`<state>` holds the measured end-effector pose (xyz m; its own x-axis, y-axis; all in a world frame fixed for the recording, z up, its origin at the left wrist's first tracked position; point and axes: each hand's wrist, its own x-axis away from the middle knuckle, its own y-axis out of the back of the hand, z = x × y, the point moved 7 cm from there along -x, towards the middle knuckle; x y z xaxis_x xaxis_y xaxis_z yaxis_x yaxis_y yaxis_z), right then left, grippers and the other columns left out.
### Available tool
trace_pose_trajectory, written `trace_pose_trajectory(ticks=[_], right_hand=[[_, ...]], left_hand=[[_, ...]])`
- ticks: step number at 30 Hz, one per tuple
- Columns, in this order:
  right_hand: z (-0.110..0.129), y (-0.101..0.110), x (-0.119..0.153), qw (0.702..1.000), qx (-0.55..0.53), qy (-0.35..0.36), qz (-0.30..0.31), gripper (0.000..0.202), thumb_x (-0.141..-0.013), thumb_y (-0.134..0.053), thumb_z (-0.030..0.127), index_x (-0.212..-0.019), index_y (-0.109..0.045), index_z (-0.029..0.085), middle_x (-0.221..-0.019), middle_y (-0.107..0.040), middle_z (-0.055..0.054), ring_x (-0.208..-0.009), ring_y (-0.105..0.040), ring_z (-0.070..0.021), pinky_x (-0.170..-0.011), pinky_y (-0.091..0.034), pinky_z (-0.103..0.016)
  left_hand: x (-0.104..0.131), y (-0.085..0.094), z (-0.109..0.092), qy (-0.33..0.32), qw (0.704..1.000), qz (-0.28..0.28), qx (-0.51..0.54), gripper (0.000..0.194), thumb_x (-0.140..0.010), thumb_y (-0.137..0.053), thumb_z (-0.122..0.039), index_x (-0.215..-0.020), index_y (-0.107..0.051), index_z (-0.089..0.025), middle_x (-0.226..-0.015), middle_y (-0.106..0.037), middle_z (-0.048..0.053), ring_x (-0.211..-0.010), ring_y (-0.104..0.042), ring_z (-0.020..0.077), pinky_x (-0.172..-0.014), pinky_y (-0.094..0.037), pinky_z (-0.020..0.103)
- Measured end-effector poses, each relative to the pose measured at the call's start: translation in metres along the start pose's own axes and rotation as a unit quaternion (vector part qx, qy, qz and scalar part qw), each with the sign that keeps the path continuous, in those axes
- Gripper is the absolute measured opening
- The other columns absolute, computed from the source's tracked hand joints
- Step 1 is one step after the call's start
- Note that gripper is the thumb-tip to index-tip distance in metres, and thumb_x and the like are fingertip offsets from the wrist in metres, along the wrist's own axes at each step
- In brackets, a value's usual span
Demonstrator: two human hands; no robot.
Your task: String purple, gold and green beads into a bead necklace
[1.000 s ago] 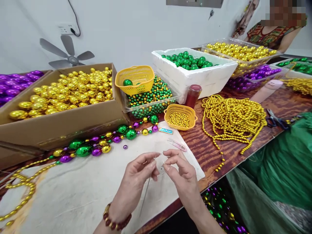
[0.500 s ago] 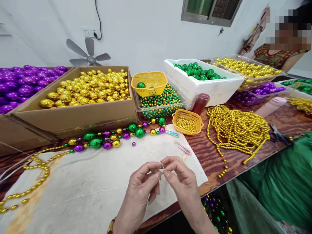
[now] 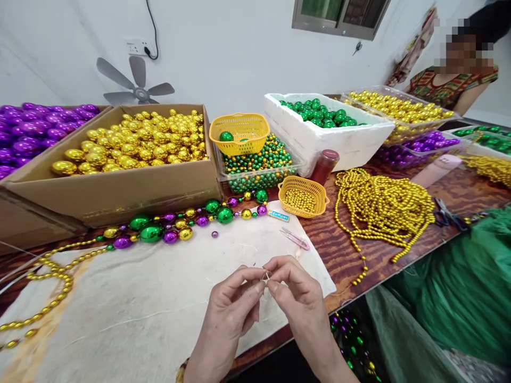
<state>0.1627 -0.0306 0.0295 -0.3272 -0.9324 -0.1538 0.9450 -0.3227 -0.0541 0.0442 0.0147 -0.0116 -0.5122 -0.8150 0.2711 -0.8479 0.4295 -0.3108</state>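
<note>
My left hand (image 3: 233, 311) and my right hand (image 3: 299, 303) meet above the front edge of a white cloth (image 3: 159, 298). Between their pinched fingertips is a thin whitish thread (image 3: 266, 276), crossed or looped; its exact shape is too small to tell. Beyond them on the cloth lie pink thread snips (image 3: 295, 239), a small blue packet (image 3: 278, 215) and a loose purple bead (image 3: 214, 234). A string of green, purple and gold beads (image 3: 151, 232) runs along the cloth's far edge and continues left as gold beads (image 3: 59, 298).
A cardboard box of gold beads (image 3: 120, 191), a yellow basket (image 3: 303, 197), a white foam box (image 3: 339, 143) and a dark red bottle (image 3: 324, 167) stand behind. At right are heaped gold strands (image 3: 383, 213), scissors (image 3: 451, 215), green fabric (image 3: 467, 292) and a seated person (image 3: 443, 88).
The view has shifted slightly, so the background sits a little further left and up. Both hands keep nearly the same pose, with the thread still between their fingertips.
</note>
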Motion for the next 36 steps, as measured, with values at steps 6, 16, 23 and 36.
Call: trace_pose_trajectory(ticks=[6, 16, 23, 36], right_hand=[[-0.002, 0.002, -0.004, 1.0, 0.004, -0.002, -0.004, 0.013, -0.088, -0.056, 0.013, -0.078, -0.06, 0.021, -0.097, -0.06, -0.003, -0.095, -0.058, -0.0196, -0.086, -0.043, -0.034], [-0.002, 0.001, -0.002, 1.0, -0.017, -0.012, 0.001, 0.014, -0.089, -0.056, 0.015, -0.078, -0.06, 0.02, -0.096, -0.06, -0.003, -0.094, -0.058, -0.019, -0.086, -0.044, -0.033], [-0.001, 0.003, -0.002, 1.0, -0.019, -0.007, 0.002, 0.014, -0.089, -0.055, 0.013, -0.078, -0.06, 0.02, -0.097, -0.061, -0.003, -0.094, -0.057, -0.0188, -0.085, -0.043, -0.032], [-0.006, 0.004, -0.002, 0.999, -0.039, -0.023, 0.002, 0.014, -0.088, -0.057, 0.014, -0.077, -0.061, 0.02, -0.095, -0.06, -0.002, -0.092, -0.056, -0.0181, -0.083, -0.042, -0.031]], left_hand=[[-0.003, -0.004, -0.007, -0.027, 0.999, -0.004, -0.019, 0.016, -0.081, -0.069, -0.032, -0.093, -0.072, -0.021, -0.074, -0.045, -0.002, -0.045, -0.039, 0.0016, -0.037, -0.015, 0.016], [-0.003, -0.005, -0.012, -0.043, 0.998, 0.003, -0.035, 0.014, -0.082, -0.067, -0.031, -0.093, -0.073, -0.023, -0.076, -0.047, -0.002, -0.046, -0.043, 0.002, -0.038, -0.02, 0.015], [-0.003, -0.004, -0.017, -0.063, 0.997, -0.024, -0.047, 0.014, -0.078, -0.07, -0.029, -0.089, -0.075, -0.021, -0.07, -0.049, -0.002, -0.046, -0.042, 0.0038, -0.038, -0.025, 0.017], [-0.004, -0.004, -0.019, -0.075, 0.994, -0.013, -0.073, 0.013, -0.079, -0.069, -0.026, -0.089, -0.076, -0.023, -0.069, -0.049, -0.001, -0.047, -0.044, 0.0049, -0.04, -0.03, 0.017]])
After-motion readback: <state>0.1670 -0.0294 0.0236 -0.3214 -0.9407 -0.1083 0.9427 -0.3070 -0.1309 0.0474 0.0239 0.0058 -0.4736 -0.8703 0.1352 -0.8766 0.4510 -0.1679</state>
